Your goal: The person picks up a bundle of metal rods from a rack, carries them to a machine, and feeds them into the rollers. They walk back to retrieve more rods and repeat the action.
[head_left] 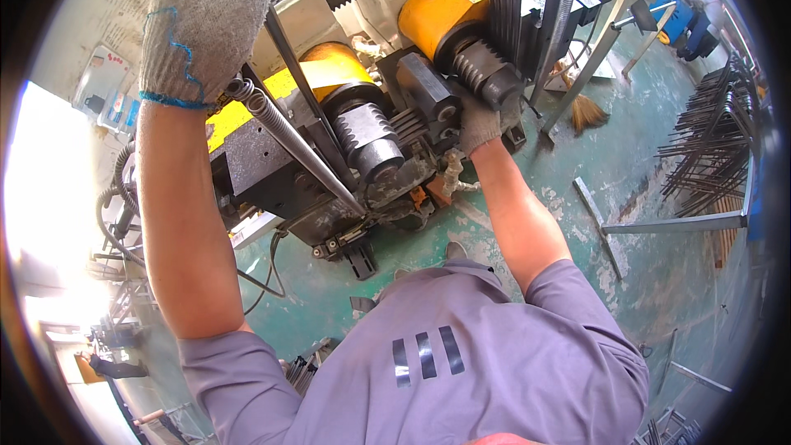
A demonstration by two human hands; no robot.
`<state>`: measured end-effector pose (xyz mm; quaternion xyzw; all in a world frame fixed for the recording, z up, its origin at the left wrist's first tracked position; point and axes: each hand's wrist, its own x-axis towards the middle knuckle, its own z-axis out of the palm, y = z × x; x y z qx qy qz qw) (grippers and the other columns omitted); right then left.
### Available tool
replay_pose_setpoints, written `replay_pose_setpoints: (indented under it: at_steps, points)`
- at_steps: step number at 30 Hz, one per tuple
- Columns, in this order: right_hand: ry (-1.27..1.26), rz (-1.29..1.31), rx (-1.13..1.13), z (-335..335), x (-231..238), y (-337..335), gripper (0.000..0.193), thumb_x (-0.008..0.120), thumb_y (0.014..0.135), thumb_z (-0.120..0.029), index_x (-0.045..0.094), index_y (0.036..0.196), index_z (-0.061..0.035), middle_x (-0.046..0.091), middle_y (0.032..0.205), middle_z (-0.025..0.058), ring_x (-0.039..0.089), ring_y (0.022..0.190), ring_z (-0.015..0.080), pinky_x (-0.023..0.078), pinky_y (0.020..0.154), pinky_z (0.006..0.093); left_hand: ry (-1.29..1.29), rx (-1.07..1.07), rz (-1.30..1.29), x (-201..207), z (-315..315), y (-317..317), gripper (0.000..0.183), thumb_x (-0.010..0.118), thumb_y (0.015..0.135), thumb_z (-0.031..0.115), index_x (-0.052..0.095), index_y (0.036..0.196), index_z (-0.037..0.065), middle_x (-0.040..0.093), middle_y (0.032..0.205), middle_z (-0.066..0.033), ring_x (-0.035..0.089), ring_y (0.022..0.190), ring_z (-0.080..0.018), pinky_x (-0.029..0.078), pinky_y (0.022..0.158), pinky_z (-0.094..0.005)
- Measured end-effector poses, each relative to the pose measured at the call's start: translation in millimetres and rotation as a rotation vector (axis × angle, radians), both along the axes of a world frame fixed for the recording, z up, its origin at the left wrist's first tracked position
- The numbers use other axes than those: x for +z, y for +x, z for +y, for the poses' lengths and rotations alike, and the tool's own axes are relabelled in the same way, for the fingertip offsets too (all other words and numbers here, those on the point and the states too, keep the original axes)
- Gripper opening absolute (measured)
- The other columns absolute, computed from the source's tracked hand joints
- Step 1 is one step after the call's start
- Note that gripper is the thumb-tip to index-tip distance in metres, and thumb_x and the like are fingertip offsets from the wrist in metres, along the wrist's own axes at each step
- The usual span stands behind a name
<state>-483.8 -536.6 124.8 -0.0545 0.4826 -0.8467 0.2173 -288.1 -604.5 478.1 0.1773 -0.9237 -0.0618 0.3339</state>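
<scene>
My left hand [210,21], in a grey knitted glove with a blue cuff edge, is raised at the upper left. Its fingers run into the top of the picture beside a dark bar [298,74], and I cannot tell what they hold. My right hand [476,122], gloved too, reaches in beside a black faceted block [428,86] on the machine. Its fingers are mostly hidden there. Either side of the block sits a ribbed metal roller-like part, the left one [368,136] and the right one [484,70], each fixed to a yellow housing.
A coil spring on a rod [288,136] slants down below my left hand. Cables [268,280] hang at the machine's lower left. To the right are a broom [587,113], a metal frame [676,224] and a rack of thin rods [713,136]. Another person [704,16] is far right.
</scene>
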Motion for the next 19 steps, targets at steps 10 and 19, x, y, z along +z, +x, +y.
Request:
replay_pose_setpoints:
  at_steps: [10,19]
  points:
    - [0.001,-0.018,-0.017,-3,-2,0,0.035,0.082,0.094,-0.010,0.073,0.128,-0.0050,0.074,0.113,0.0067,0.074,0.095,0.0184,0.063,0.079,0.0350,-0.740,-0.131,-0.143,-11,-116,0,0.020,0.071,0.100,-0.001,0.080,0.117,0.004,0.077,0.120,-0.0178,0.081,0.098,-0.0285,0.068,0.089,-0.0341]
    - [0.024,-0.072,0.050,2,12,3,0.039,0.082,0.096,-0.014,0.073,0.133,-0.0065,0.075,0.118,0.0069,0.074,0.099,0.0179,0.063,0.084,0.0345,-0.680,-0.117,-0.183,-15,-137,4,0.025,0.067,0.104,0.000,0.081,0.124,0.006,0.076,0.127,-0.0194,0.081,0.107,-0.0301,0.067,0.094,-0.0384]
